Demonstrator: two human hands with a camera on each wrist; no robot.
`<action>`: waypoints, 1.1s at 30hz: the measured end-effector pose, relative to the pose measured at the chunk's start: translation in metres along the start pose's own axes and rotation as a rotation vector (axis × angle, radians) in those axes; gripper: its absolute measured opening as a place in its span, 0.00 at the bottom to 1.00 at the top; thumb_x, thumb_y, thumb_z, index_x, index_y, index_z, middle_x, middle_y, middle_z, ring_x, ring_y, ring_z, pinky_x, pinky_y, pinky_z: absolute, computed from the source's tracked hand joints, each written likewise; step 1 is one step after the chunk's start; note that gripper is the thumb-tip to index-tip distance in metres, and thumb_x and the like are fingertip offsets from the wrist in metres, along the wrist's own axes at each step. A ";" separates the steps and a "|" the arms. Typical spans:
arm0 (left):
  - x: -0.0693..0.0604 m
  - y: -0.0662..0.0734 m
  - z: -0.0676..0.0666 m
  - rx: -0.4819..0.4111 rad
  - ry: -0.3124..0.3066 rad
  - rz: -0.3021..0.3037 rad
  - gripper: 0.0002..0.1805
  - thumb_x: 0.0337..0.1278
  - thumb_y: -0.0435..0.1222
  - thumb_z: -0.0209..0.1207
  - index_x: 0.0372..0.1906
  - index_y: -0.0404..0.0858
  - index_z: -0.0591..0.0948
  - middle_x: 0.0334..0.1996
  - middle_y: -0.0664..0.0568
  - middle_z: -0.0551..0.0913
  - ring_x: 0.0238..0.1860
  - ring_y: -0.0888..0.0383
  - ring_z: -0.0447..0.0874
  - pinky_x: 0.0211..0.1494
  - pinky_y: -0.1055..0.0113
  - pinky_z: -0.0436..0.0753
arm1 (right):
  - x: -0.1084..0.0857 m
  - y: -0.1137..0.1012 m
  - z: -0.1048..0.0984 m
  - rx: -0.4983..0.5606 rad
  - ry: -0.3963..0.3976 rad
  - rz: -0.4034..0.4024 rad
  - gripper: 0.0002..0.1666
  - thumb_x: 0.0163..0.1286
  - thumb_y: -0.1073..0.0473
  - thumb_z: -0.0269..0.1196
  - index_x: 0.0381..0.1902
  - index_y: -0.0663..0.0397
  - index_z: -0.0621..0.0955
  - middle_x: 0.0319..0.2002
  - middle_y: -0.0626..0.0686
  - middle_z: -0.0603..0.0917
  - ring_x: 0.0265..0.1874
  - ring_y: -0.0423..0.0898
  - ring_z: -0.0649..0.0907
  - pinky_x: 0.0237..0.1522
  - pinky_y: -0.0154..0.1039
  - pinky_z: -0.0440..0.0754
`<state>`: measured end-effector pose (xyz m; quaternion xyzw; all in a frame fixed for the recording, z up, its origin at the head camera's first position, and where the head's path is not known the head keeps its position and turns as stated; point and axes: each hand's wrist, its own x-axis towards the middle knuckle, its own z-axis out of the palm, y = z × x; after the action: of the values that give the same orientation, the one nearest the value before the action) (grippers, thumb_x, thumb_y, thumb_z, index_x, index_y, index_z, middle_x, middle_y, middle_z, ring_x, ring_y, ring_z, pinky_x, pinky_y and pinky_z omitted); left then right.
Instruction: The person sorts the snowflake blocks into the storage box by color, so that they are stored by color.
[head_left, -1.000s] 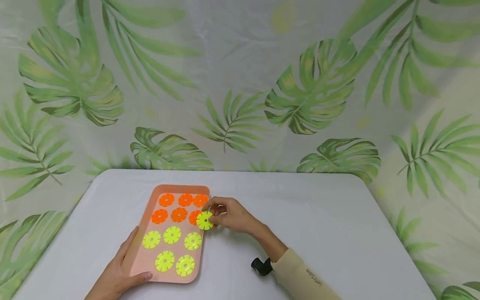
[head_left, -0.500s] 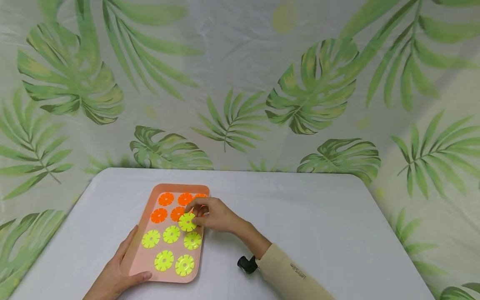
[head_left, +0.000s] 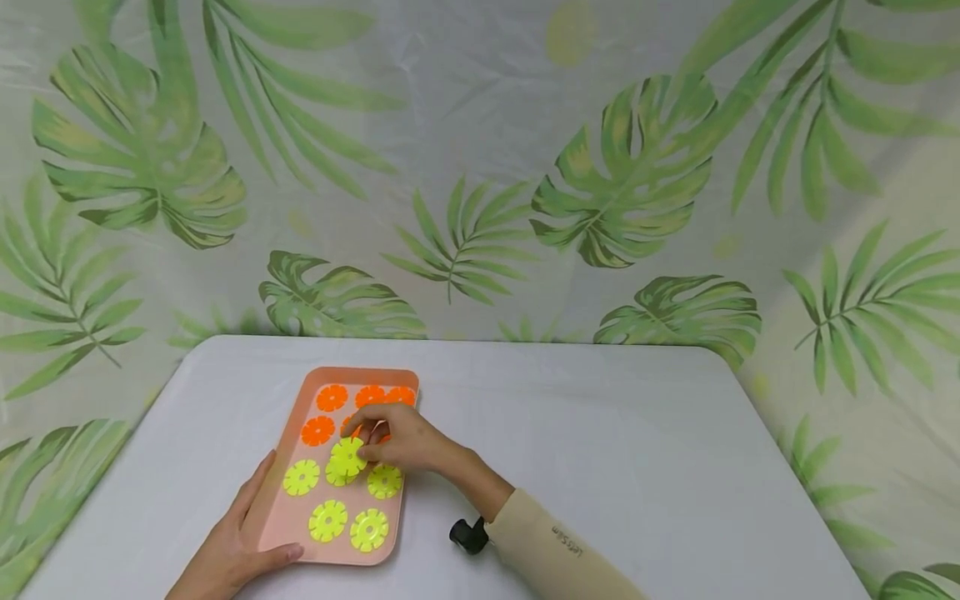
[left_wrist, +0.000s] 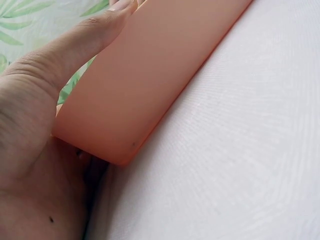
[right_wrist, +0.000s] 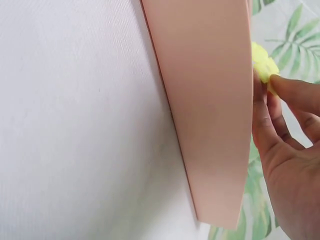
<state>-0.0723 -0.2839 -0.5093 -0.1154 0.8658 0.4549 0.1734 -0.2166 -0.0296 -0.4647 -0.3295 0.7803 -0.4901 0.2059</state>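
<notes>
In the head view, my right hand (head_left: 405, 437) pinches a yellow-green notched plastic disc (head_left: 348, 456) between thumb and fingers, over the middle of a pink tray (head_left: 285, 525). The held disc partly covers another yellow disc lying below it. The right wrist view shows the pinched disc (right_wrist: 265, 62) just past the tray's side wall (right_wrist: 205, 100). My left hand (head_left: 225, 546) grips the tray's near left corner, thumb on the near edge and fingers along the left side. In the left wrist view, the thumb lies against the tray wall (left_wrist: 145, 80).
Orange notched discs (head_left: 318, 431) lie in rows at the tray's far end, some hidden behind my right hand. Several yellow discs (head_left: 327, 521) lie in the near part. The tray stands on a white-covered table (head_left: 637, 467). A leaf-patterned cloth (head_left: 480, 167) hangs behind.
My right hand has carried the yellow disc leftward and nearer, from the tray's right edge to over its middle. My left hand and the tray stay in place.
</notes>
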 end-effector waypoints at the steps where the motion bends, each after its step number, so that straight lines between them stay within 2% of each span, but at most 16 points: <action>1: -0.001 0.000 0.000 -0.003 0.002 0.010 0.71 0.54 0.52 0.74 0.81 0.71 0.27 0.86 0.38 0.36 0.73 0.37 0.56 0.71 0.36 0.67 | 0.001 0.000 0.002 -0.011 0.001 -0.002 0.14 0.67 0.70 0.70 0.48 0.51 0.88 0.35 0.46 0.82 0.31 0.34 0.80 0.38 0.26 0.82; 8: -0.001 0.001 -0.001 0.009 0.010 0.032 0.70 0.55 0.51 0.74 0.81 0.71 0.27 0.86 0.38 0.37 0.74 0.37 0.55 0.71 0.34 0.66 | 0.005 0.000 0.018 -0.052 0.012 0.013 0.14 0.67 0.70 0.70 0.46 0.50 0.88 0.33 0.45 0.81 0.29 0.34 0.79 0.35 0.25 0.80; 14: -0.002 0.000 -0.001 -0.003 0.011 0.053 0.70 0.55 0.50 0.74 0.81 0.73 0.28 0.86 0.38 0.37 0.75 0.37 0.55 0.70 0.36 0.67 | 0.008 -0.004 0.032 -0.041 -0.014 0.039 0.14 0.67 0.70 0.70 0.47 0.49 0.88 0.33 0.43 0.80 0.30 0.33 0.79 0.37 0.23 0.79; 20: -0.002 -0.002 0.000 0.001 0.027 0.090 0.69 0.55 0.48 0.75 0.82 0.71 0.30 0.86 0.37 0.39 0.75 0.36 0.55 0.67 0.36 0.69 | 0.011 -0.010 0.047 -0.037 -0.049 0.045 0.14 0.68 0.70 0.69 0.48 0.51 0.88 0.32 0.43 0.80 0.27 0.33 0.78 0.33 0.24 0.80; 26: -0.002 -0.004 -0.001 -0.007 0.019 0.075 0.69 0.55 0.48 0.74 0.80 0.76 0.30 0.86 0.37 0.38 0.75 0.36 0.54 0.67 0.34 0.69 | 0.014 -0.014 0.063 -0.117 -0.073 0.065 0.14 0.69 0.68 0.69 0.47 0.46 0.88 0.30 0.40 0.79 0.25 0.32 0.76 0.30 0.23 0.78; 33: -0.003 -0.004 -0.001 -0.006 0.049 0.135 0.69 0.55 0.46 0.75 0.81 0.74 0.32 0.85 0.37 0.41 0.75 0.37 0.56 0.67 0.34 0.69 | 0.021 -0.019 0.076 -0.169 -0.103 0.057 0.11 0.68 0.68 0.70 0.46 0.51 0.88 0.28 0.40 0.78 0.24 0.29 0.77 0.31 0.21 0.78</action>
<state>-0.0678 -0.2866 -0.5108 -0.0684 0.8741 0.4654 0.1209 -0.1768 -0.0985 -0.4806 -0.3481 0.8162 -0.3991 0.2309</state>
